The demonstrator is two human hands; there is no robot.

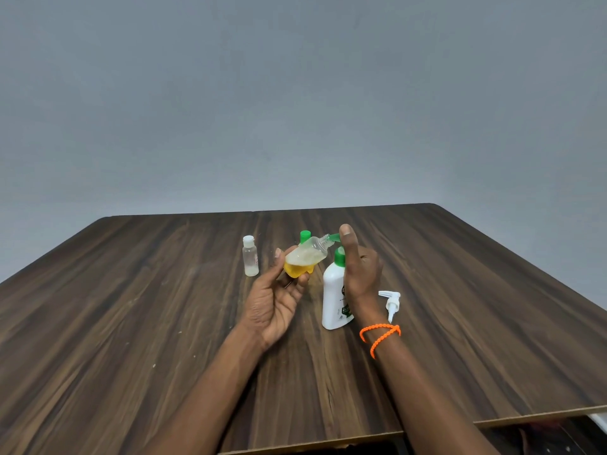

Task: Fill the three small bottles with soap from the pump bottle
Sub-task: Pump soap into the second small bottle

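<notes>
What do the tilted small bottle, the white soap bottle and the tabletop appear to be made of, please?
The tilted small bottle looks like clear glossy plastic: the yellow liquid and foam show through it. The white soap bottle seems opaque, smooth plastic with a soft sheen. The tabletop looks like dark wood-grain laminate over board, judging by its pale front edge; solid wood cannot be excluded.

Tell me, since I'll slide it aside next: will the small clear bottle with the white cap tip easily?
Probably: the small clear bottle stands tall and narrow. It looks nearly empty, so likely light. Smooth plastic on the wooden table may slide before toppling.
</notes>
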